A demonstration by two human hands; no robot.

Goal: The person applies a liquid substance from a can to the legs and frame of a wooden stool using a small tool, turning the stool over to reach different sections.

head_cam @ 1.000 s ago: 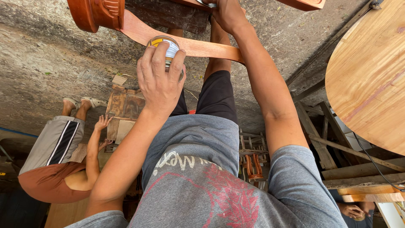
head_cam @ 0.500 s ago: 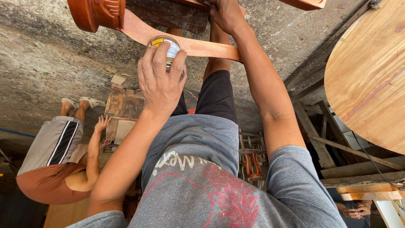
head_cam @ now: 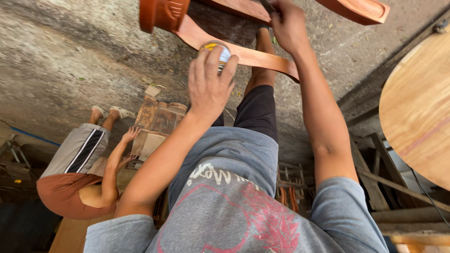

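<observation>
Barely anything's shifted since half a second ago: left hand (head_cam: 209, 86) still wrapped over the small round can (head_cam: 216, 51), right hand (head_cam: 289, 26) still up on the wood. The left hand's fingers curl over the can's top and side, so the can sits right under the fingertips, pressed against the curved reddish-brown wooden rail (head_cam: 243, 54). That rail runs from the carved chair leg (head_cam: 161, 14) at the top edge across toward the right wrist. The right hand is closed around something thin at the upper wooden piece; can't tell what it is. Further out, another person (head_cam: 84, 173) crouches at the left over a cardboard piece (head_cam: 157, 119), and a round plywood tabletop (head_cam: 417, 107) sits at the right edge.
</observation>
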